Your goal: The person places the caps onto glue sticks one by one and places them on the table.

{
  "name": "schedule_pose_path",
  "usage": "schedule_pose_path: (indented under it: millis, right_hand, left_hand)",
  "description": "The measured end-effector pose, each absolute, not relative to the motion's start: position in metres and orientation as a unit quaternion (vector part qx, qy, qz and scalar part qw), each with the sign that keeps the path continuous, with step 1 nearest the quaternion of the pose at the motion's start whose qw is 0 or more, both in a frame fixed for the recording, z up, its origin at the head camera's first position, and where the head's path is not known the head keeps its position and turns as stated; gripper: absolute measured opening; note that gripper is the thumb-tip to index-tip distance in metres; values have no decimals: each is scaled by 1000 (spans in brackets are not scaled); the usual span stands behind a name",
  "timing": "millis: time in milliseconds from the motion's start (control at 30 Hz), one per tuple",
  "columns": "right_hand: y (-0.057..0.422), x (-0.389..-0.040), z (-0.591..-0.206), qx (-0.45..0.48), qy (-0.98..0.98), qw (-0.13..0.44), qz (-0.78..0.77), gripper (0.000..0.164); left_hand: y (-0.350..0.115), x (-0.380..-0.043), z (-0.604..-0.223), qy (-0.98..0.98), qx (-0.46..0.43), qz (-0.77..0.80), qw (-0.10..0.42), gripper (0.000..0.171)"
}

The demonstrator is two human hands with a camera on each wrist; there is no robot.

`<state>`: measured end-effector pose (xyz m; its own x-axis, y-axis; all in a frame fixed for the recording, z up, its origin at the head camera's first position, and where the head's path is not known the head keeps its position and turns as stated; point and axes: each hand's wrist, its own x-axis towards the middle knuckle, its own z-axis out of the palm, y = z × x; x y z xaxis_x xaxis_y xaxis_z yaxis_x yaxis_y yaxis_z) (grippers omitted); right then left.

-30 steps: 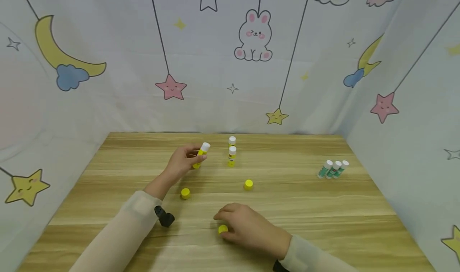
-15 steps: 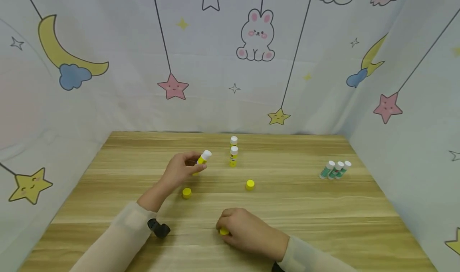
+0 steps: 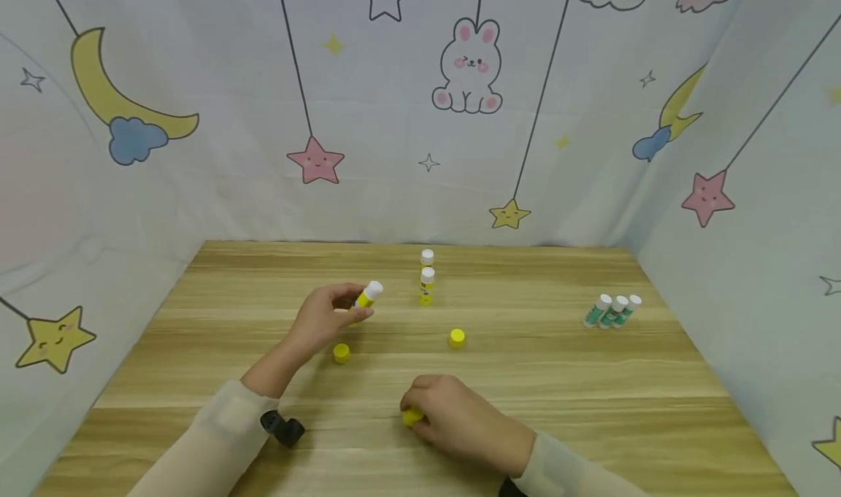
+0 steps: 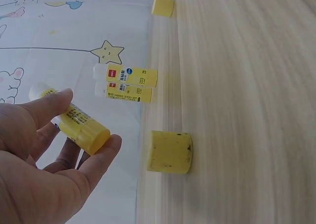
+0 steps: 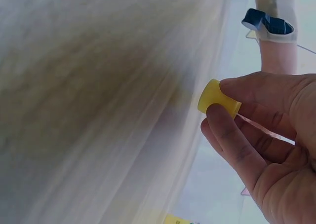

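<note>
In the head view, my left hand (image 3: pixel 322 318) holds a yellow glue stick (image 3: pixel 364 299) with a white top, tilted above the table. In the left wrist view, thumb and fingers grip the glue stick (image 4: pixel 79 125) around its printed barrel. My right hand (image 3: pixel 463 420), low over the front of the table, pinches a yellow cap (image 3: pixel 411 416). The right wrist view has that yellow cap (image 5: pixel 217 96) between thumb and fingertips. A second yellow cap (image 3: pixel 341 353) stands on the table below the left hand, and a third yellow cap (image 3: pixel 457 338) stands right of centre.
Two yellow glue sticks (image 3: pixel 426 289) with white tops stand upright, one behind the other, toward the back. On the right stand three green glue sticks (image 3: pixel 612 312) with white tops, close together. The wooden table (image 3: pixel 558 380) meets a printed cloth (image 3: pixel 394 212) at its back edge.
My left hand has come slightly down and nearer with the glue stick. The right fingers have closed around the yellow cap, which has tilted in their pinch.
</note>
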<state>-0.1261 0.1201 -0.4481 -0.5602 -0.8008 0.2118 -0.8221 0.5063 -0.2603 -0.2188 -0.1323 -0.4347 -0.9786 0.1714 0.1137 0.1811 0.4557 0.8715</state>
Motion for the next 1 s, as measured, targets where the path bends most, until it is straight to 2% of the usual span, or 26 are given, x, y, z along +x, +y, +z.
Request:
schedule_pose_path:
  millis: [200, 533, 833, 1000]
  right_hand:
    - [127, -133, -446, 446, -873, 9, 198, 18]
    - [138, -144, -434, 309, -875, -56, 370, 27]
    - [146, -155, -430, 247, -837, 1, 489, 29]
    - [147, -159, -427, 213, -814, -1, 540, 28]
  left_hand:
    - [-134, -214, -434, -858, -102, -504, 3, 38]
    - [-135, -205, -433, -879, -115, -463, 32, 33]
    - [-127, -194, -429, -894, -120, -426, 71, 31]
    - [-122, -187, -428, -911, -137, -374, 108, 31]
